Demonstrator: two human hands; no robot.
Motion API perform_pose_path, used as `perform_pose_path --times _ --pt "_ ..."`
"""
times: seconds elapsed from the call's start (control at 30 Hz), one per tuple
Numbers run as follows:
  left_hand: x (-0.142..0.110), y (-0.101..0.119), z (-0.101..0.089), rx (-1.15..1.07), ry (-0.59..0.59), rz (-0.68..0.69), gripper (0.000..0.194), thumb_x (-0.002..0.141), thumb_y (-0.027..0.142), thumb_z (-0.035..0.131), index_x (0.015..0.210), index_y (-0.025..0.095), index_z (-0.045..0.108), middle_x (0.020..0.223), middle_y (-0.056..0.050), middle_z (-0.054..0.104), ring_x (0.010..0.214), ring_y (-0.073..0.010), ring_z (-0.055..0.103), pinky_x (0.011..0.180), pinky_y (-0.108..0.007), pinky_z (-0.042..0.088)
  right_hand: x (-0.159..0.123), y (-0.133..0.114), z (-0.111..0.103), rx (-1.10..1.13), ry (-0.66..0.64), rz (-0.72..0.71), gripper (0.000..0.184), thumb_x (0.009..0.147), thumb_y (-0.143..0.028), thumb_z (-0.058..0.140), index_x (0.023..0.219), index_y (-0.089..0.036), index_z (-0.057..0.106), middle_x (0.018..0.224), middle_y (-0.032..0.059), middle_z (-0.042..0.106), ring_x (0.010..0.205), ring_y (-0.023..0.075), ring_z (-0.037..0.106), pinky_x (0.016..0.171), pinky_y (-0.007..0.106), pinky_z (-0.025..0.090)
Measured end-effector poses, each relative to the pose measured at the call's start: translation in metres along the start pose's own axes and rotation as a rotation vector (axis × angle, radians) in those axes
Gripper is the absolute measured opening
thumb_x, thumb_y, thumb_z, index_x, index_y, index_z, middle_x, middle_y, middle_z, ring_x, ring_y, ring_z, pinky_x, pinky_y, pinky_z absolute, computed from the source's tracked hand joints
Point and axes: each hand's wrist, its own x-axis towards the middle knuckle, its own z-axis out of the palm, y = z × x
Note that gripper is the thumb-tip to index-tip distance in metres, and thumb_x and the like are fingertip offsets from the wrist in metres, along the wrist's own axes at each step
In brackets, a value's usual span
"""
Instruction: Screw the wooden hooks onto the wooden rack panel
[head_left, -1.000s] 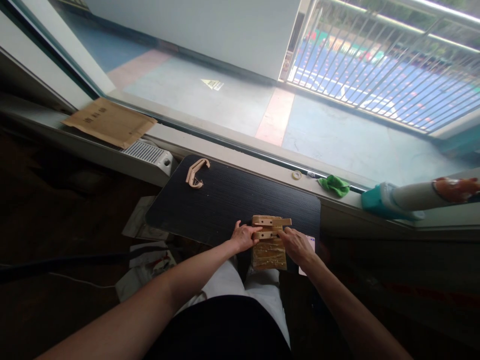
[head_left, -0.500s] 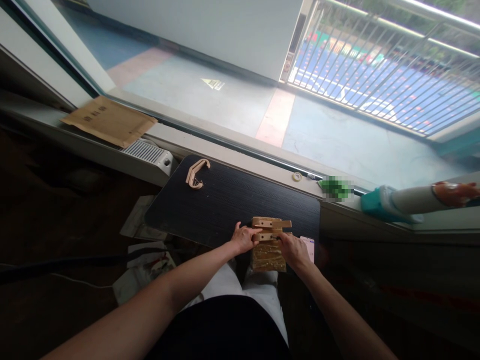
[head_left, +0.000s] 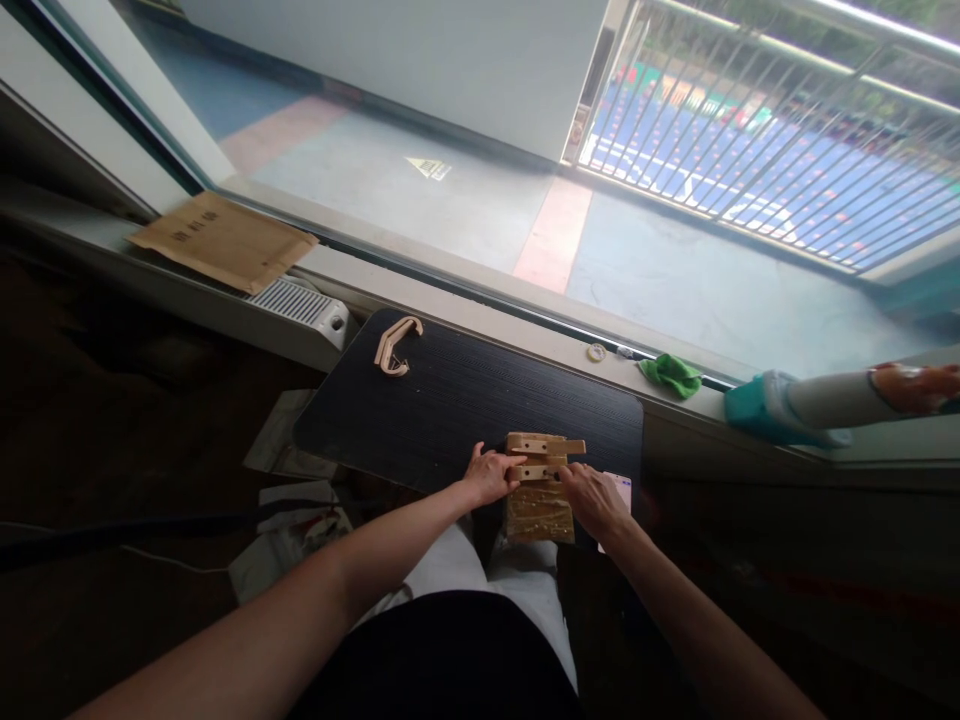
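Observation:
A small wooden assembly of flat light-brown pieces lies at the near edge of a dark tabletop. Two thin wooden bars cross its upper part. My left hand pinches the left end of the nearer bar. My right hand grips the same bar from the right, fingers curled on it. A separate curved wooden piece lies at the far left corner of the tabletop, away from both hands.
A white phone peeks out under my right hand. On the window ledge sit a tape roll, a green cloth, a teal-and-white tube and a cardboard sheet. Papers lie on the floor to the left.
Both hands stay on the wooden assembly; the right hand has shifted only slightly. The view has barely drifted.

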Motion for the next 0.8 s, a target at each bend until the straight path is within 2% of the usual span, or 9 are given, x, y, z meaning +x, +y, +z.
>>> perform_pose_path --times 0.07,0.17,0.27,0.4,0.47,0.6,0.8 --pt "0.000 0.001 -0.001 -0.001 -0.009 -0.010 0.046 0.071 0.038 0.059 0.117 0.035 0.054 0.110 0.000 0.064 0.104 -0.0230 0.054 0.103 -0.051 0.016 0.003 -0.003 0.003 0.021 0.008 0.012 0.028 0.086 -0.010 0.033 0.099 -0.018 0.057 0.094 0.0082 0.063 0.085 0.0189 0.059 0.069 0.027 0.038" --pt "0.000 0.002 -0.002 0.006 -0.015 -0.011 0.046 0.072 0.037 0.059 0.117 0.036 0.053 0.111 0.000 0.064 0.104 -0.0226 0.054 0.103 -0.050 0.016 0.005 -0.001 0.011 0.134 0.022 0.190 0.026 0.087 -0.021 0.035 0.098 -0.018 0.058 0.092 0.0077 0.065 0.083 0.0183 0.060 0.069 0.027 0.039" --pt "-0.001 0.003 -0.005 0.008 -0.011 -0.001 0.046 0.072 0.037 0.059 0.117 0.035 0.053 0.111 0.000 0.064 0.104 -0.0232 0.054 0.103 -0.051 0.016 0.004 0.008 0.017 0.320 0.008 0.378 0.033 0.087 -0.035 0.034 0.095 -0.019 0.063 0.093 0.0076 0.067 0.085 0.0191 0.061 0.069 0.026 0.040" --pt "-0.003 0.004 -0.009 0.024 0.002 0.022 0.047 0.072 0.036 0.059 0.118 0.034 0.052 0.110 -0.001 0.064 0.103 -0.0235 0.054 0.103 -0.051 0.014 -0.006 0.011 0.020 0.455 -0.004 0.471 0.042 0.087 -0.041 0.030 0.090 -0.020 0.066 0.090 0.0073 0.068 0.086 0.0189 0.061 0.068 0.026 0.040" --pt "-0.004 0.004 -0.010 0.052 0.023 0.053 0.049 0.072 0.036 0.060 0.120 0.031 0.050 0.107 -0.002 0.065 0.102 -0.0235 0.054 0.104 -0.050 0.013 -0.012 0.004 0.021 0.427 0.070 0.463 0.039 0.087 -0.040 0.031 0.096 -0.023 0.064 0.094 0.0051 0.067 0.087 0.0181 0.060 0.068 0.026 0.040" --pt "-0.003 0.004 -0.008 0.060 0.028 0.039 0.051 0.072 0.036 0.060 0.121 0.030 0.049 0.109 -0.004 0.064 0.101 -0.0240 0.055 0.103 -0.049 0.014 -0.019 -0.017 0.021 0.380 0.203 0.287 0.032 0.086 -0.033 0.036 0.108 -0.024 0.057 0.103 0.0023 0.063 0.089 0.0143 0.058 0.072 0.023 0.039" --pt "-0.002 0.001 -0.004 0.021 0.019 0.017 0.049 0.074 0.036 0.058 0.122 0.032 0.050 0.111 -0.003 0.064 0.101 -0.0235 0.056 0.102 -0.049 0.017 -0.009 -0.027 0.021 0.326 0.227 0.166 0.028 0.088 -0.030 0.035 0.102 -0.022 0.058 0.100 0.0029 0.063 0.085 0.0143 0.058 0.071 0.023 0.038"
